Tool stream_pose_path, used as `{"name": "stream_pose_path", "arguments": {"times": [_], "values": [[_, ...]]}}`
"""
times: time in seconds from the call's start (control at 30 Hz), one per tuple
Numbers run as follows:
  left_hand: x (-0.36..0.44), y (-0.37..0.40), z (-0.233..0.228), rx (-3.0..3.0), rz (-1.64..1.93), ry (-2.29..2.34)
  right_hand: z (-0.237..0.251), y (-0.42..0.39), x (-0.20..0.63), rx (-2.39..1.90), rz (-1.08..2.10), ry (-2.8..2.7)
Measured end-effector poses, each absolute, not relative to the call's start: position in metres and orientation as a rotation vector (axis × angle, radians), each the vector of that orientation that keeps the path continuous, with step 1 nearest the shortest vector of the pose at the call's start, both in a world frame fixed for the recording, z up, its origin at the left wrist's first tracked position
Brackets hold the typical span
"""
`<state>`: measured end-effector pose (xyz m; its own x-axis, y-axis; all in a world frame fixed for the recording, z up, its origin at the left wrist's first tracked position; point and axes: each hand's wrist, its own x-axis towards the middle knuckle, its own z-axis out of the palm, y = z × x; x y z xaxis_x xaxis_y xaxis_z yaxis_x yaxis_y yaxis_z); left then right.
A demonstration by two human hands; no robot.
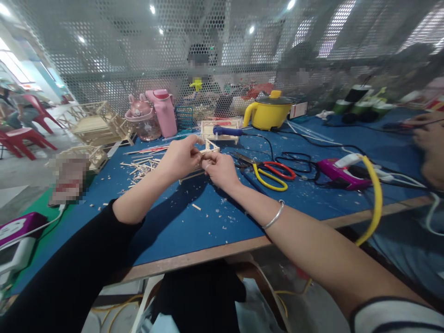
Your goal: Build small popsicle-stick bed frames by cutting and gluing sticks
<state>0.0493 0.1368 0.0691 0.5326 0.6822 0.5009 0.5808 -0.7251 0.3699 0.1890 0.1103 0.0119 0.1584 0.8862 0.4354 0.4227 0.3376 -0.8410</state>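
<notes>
Nearest me is the wooden table edge (215, 252), then the blue mat (180, 222) strewn with pale chips and one loose stick (196, 206). My forearms reach out over it, a black sleeve (79, 268) on the left and a silver bangle (274, 216) on the right wrist.

Both hands meet above the mat. My left hand (178, 159) is closed to a pinch, thumb and forefinger tips pressed on the top corner of the small stick frame (208, 152). My right hand (222, 170) curls around the frame's near side, fingers folded in and gripping its lower rail (the fingertips themselves are partly hidden behind the wood). So the frame sits between my two hands, held just over the mat's middle; whether its far end touches the mat I cannot tell.

Just right of my right hand lie the scissors (268, 175), yellow and red handles toward the right. Left of my left hand is a scatter of sticks (142, 164). Further right a purple glue gun (342, 173) lies among black cables, with a yellow hose (374, 199) arcing over the table edge. Another person's hand (430, 138) shows at the far right.

Beyond the frame a blue tool (227, 131) rests on a wooden box (222, 127). Further back stand a yellow pot (268, 113), a pink bottle (163, 111), and larger stick models (95, 125) on the left, all before the perforated screen (222, 46).
</notes>
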Motion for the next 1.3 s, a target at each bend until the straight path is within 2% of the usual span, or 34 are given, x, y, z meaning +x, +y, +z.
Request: {"name": "stream_pose_path", "arguments": {"times": [0.17, 0.33, 0.47, 0.63, 0.8, 0.9, 1.07, 1.3], "values": [[0.049, 0.136, 0.066, 2.376, 1.207, 1.126, 0.021, 0.106, 0.193, -1.223, 0.388, -1.481], [0.043, 0.140, 0.063, 1.749, 1.428, 1.005, 0.039, 0.094, 0.203, -1.109, 0.162, -1.374], [0.038, 0.135, 0.051, 1.284, 1.550, 0.894, 0.041, 0.094, 0.208, -1.076, 0.155, -1.321], [0.032, 0.120, 0.031, 1.082, 1.617, 0.829, 0.034, 0.092, 0.201, -1.082, 0.118, -1.448], [0.035, 0.102, 0.029, 1.021, 1.626, 0.739, 0.037, 0.073, 0.190, -0.959, -0.507, -1.725], [0.039, 0.095, 0.031, 1.038, 1.601, 0.687, 0.040, 0.068, 0.183, -0.997, -0.737, -1.795], [0.045, 0.093, 0.026, 0.993, 1.555, 0.624, 0.039, 0.071, 0.179, -1.134, -0.722, -1.798], [0.033, 0.092, 0.020, 1.045, 1.399, 0.663, 0.039, 0.075, 0.182, -0.999, -0.649, -1.866]]}}
